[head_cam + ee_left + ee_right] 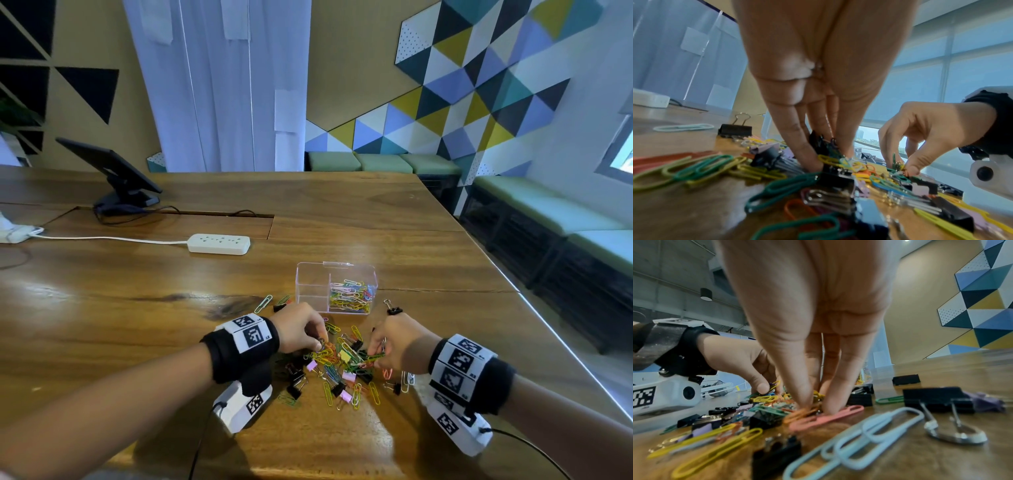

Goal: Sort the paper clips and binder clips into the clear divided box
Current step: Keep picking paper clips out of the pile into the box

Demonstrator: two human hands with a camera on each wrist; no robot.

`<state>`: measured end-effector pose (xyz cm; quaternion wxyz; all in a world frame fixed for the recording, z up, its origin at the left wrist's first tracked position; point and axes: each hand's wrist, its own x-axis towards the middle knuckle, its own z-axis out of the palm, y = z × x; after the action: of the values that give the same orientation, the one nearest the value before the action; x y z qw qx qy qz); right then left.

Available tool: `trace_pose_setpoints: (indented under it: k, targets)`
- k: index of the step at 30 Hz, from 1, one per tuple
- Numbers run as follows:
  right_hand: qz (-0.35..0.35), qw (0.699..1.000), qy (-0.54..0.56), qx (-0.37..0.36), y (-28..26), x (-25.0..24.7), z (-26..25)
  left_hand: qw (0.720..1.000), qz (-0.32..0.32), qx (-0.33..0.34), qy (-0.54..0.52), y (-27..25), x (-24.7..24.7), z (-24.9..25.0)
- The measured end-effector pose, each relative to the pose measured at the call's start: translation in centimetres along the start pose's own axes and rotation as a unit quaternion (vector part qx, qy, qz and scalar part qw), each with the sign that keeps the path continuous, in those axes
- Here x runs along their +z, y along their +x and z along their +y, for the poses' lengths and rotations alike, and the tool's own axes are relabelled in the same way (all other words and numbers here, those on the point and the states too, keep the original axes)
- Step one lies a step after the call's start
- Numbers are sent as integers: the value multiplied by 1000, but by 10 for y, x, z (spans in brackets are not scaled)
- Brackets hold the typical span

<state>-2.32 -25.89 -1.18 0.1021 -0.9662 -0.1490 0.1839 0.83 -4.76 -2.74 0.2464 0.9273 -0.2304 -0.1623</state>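
Note:
A clear divided box [310, 284] stands on the wooden table [137, 308]; its right compartment holds coloured paper clips [351, 296], and the left one looks empty. In front of it lies a mixed pile of paper clips and binder clips [339, 371]. My left hand [320, 344] reaches into the pile's left side and pinches a yellow paper clip [774, 385] between thumb and fingertips. My right hand [376, 353] digs into the right side, where thumb and forefinger pinch green paper clips [897, 164]. Black binder clips [836, 175] lie under the left fingers [809, 155].
A white power strip [219, 244] and a tablet on a stand [113, 171] sit far back on the left. One black binder clip [394, 310] lies right of the box, and loose paper clips [263, 304] lie to its left. The table edge [548, 335] runs along the right.

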Motion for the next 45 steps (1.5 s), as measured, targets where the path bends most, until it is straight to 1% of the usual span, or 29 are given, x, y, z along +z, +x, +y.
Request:
trace_pose_setpoints:
  k: [3, 6, 9, 12, 15, 20, 25, 30, 32, 36, 38, 41, 45]
  targets:
    - [-6, 1000, 14, -6, 1, -3, 0, 998, 10, -15, -65, 3, 0, -5]
    - [-6, 999, 41, -9, 3, -5, 2, 989, 15, -26, -148, 7, -2, -10]
    - [-5, 997, 71, -15, 5, -5, 5, 984, 29, -26, -174, 8, -3, -13]
    - [1, 995, 94, -17, 8, -6, 10, 977, 26, -37, -207, 11, -4, -14]
    - [9, 995, 95, -20, 10, -7, 13, 974, 21, -33, -224, 12, -7, -14]
    - [1, 995, 92, -26, 14, -11, 15, 972, 17, -27, -232, 13, -9, -11]
    - [23, 994, 103, -38, 19, -20, 17, 965, -4, -29, -262, 14, -12, -11]
    - [54, 988, 138, -49, 21, -32, 15, 952, -2, -53, -300, 14, -12, -15]
    - [72, 985, 146, -48, 22, -37, 15, 943, -6, -62, -327, 14, -11, -15]
    - [106, 977, 178, -48, 26, -50, 14, 927, 7, -77, -366, 15, -8, -16]
    - [121, 970, 206, -52, 27, -56, 13, 926, 18, -81, -368, 15, -8, -17]
    - [162, 954, 244, -61, 29, -67, 13, 924, 47, -89, -368, 17, -8, -19]
    - [225, 941, 249, -49, 38, -80, 15, 921, 71, -77, -375, 16, -9, -17]
